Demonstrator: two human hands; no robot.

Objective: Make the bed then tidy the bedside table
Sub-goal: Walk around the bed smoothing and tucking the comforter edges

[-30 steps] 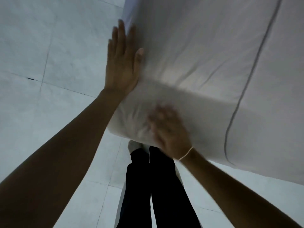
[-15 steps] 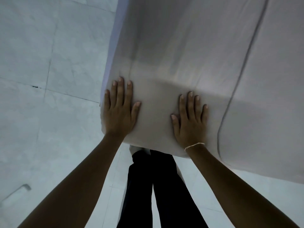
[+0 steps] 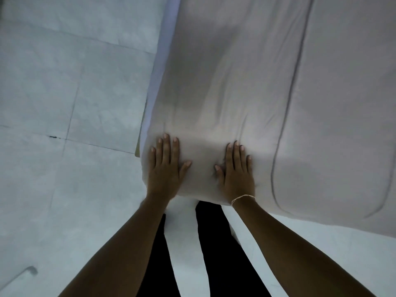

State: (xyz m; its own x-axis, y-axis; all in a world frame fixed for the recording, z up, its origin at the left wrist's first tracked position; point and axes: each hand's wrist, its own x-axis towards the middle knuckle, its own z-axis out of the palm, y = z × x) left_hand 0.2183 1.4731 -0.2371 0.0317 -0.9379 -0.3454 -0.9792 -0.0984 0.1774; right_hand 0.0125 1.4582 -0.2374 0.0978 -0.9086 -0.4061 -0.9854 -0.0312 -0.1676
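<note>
Left hand (image 3: 164,168) and right hand (image 3: 235,170) flat, grip released, on bed sheet (image 3: 225,82) corner, bare floor (image 3: 64,103) alongside

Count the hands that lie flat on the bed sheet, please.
2. The left hand lies flat on the sheet at the bed's near left corner, by the edge. The right hand lies flat beside it, apart, left of the grey seam line. Nothing hides another hand.

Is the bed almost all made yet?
Partly. The white cover already lies spread over the bed. Right now the left hand and right hand press flat near its corner, where small creases show. No pillows or bedside table are in view, so tidying the table looks not yet started.
</note>
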